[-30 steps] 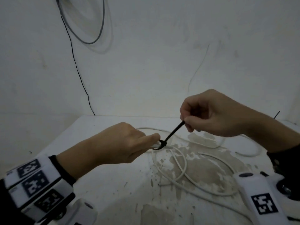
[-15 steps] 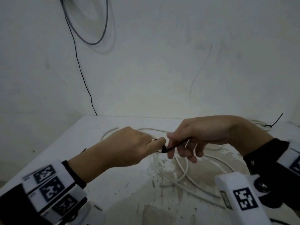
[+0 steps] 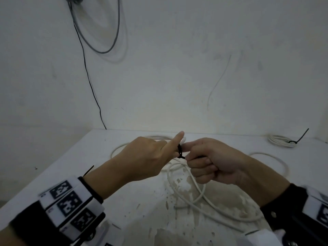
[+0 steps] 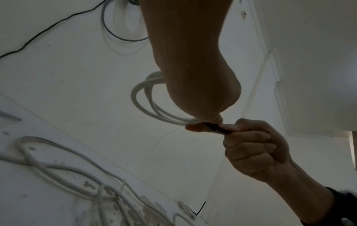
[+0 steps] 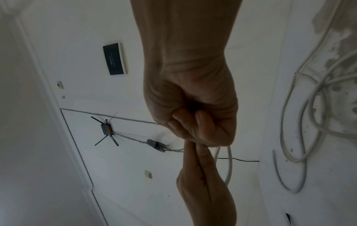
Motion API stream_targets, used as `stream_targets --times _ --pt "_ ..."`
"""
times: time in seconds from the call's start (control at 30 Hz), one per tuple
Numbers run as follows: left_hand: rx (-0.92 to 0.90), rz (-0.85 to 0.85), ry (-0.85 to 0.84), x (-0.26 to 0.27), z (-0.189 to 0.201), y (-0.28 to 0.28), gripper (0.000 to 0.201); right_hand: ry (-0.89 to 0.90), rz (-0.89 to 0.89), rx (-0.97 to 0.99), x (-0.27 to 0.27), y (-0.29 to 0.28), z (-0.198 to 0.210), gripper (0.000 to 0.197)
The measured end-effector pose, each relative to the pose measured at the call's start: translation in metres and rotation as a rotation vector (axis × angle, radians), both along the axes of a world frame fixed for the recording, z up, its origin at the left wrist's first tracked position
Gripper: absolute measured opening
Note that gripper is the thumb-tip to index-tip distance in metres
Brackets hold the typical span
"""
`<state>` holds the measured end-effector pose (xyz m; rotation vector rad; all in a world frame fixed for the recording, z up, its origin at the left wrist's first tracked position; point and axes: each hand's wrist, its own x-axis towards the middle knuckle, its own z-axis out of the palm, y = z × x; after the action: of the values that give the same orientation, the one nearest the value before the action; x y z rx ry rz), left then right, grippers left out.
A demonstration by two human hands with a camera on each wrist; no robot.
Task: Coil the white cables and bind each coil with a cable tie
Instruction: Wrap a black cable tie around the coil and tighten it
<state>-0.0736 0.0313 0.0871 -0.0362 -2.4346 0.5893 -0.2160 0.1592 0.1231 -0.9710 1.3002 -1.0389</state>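
Note:
My left hand [image 3: 150,157] pinches a small white cable coil [image 4: 142,105] above the table, with its index finger pointing straight out. A black cable tie [image 3: 180,152] is looped round the coil right at those fingertips. My right hand [image 3: 209,162] is closed in a fist round the tie's tail [image 4: 218,129], knuckle to knuckle with the left hand. The right wrist view shows the fist [image 5: 193,107] meeting the left fingers [image 5: 201,183], and a loop of the coil [image 5: 228,165] hangs beside them. Most of the tie is hidden inside the fist.
Loose white cables [image 3: 188,192] sprawl over the stained table [image 3: 124,219] under my hands, and another loop [image 3: 276,160] lies to the right. A coil bound with a black tie [image 3: 278,141] sits at the back right. A spare black tie [image 3: 88,171] lies at the left edge.
My right hand came down from the raised tail and closed in against the left hand. The tie's loop has drawn tight on the coil. The left index finger has straightened.

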Motion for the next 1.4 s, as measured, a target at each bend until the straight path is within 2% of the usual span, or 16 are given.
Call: stream_targets --times 0.07,0.17,0.27,0.37,0.47,0.57,0.7,0.87,1.03,1.23,1.4 --pt "0.019 0.003 0.025 -0.001 -0.001 0.000 0.038 -0.025 0.011 -0.026 0.001 0.003 0.001 0.040" --pt "0.033 -0.053 0.094 -0.002 -0.004 -0.004 0.024 0.006 0.019 -0.035 0.000 0.006 0.001 0.033" --pt "0.015 -0.124 0.118 -0.003 -0.008 -0.003 0.025 0.082 0.032 0.045 -0.002 0.008 -0.001 0.027" --pt "-0.029 -0.179 0.136 -0.003 -0.008 0.001 0.023 0.052 0.013 0.122 -0.002 0.011 0.001 0.022" --pt "-0.044 -0.194 0.171 -0.004 -0.007 0.004 0.033 0.000 -0.063 0.118 0.001 0.011 -0.001 0.021" --pt "0.000 -0.174 0.214 -0.005 -0.006 0.004 0.043 0.027 -0.201 0.071 0.004 0.008 -0.004 0.022" --pt "0.002 -0.187 0.260 -0.006 -0.008 0.002 0.036 -0.033 -0.354 -0.013 0.008 0.008 -0.007 0.028" --pt "0.007 -0.193 0.323 -0.006 -0.002 0.005 0.033 -0.100 -0.437 -0.102 0.013 0.011 -0.007 0.023" --pt "-0.018 -0.155 0.399 -0.009 -0.002 0.006 0.023 -0.161 -0.464 -0.143 0.015 0.013 -0.007 0.026" --pt "-0.038 -0.173 0.458 -0.010 -0.003 0.011 0.038 -0.160 -0.408 -0.111 0.016 0.016 -0.003 0.030" --pt "0.015 -0.227 0.465 -0.012 -0.007 0.013 0.034 -0.132 -0.434 -0.150 0.015 0.017 -0.005 0.038"
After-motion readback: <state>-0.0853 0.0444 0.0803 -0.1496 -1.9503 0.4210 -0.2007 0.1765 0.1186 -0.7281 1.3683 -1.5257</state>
